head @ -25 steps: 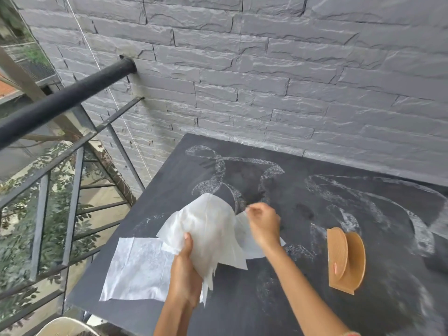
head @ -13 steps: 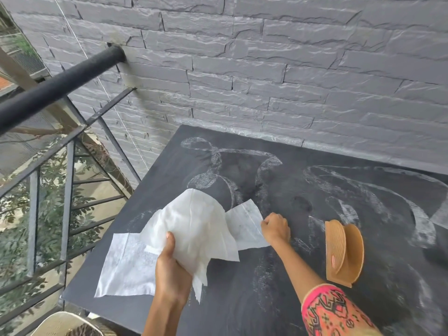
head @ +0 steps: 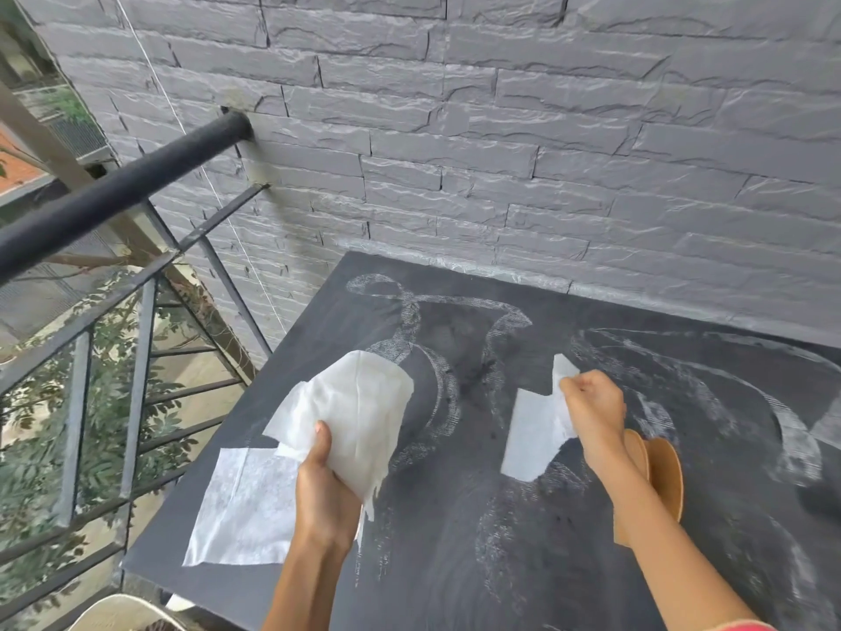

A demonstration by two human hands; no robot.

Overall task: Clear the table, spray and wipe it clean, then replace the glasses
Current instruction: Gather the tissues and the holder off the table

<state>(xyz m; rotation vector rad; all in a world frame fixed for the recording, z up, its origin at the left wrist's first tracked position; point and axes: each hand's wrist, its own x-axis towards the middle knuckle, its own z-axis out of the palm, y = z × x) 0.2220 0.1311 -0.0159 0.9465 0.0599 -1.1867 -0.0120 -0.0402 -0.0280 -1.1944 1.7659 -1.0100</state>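
Note:
The dark grey table [head: 455,562] shows whitish streaks and smears across its top. My left hand [head: 325,485] grips a bunch of white wipes [head: 355,412] held above the table's left part. My right hand [head: 594,414] pinches the upper corner of a single white sheet [head: 534,439] and lifts it off the middle of the table. Another white sheet [head: 241,507] lies flat near the table's left front corner. No glasses or spray bottle are in view.
A tan wooden napkin holder [head: 660,475] stands on the table just behind my right forearm. A grey brick wall [head: 500,152] runs along the far edge. A black metal railing [head: 104,198] borders the left side, with a pale chair edge [head: 123,614] below.
My right hand has pulled one sheet away from the bunch and moved it right and up. The left hand has kept its hold on the bunch.

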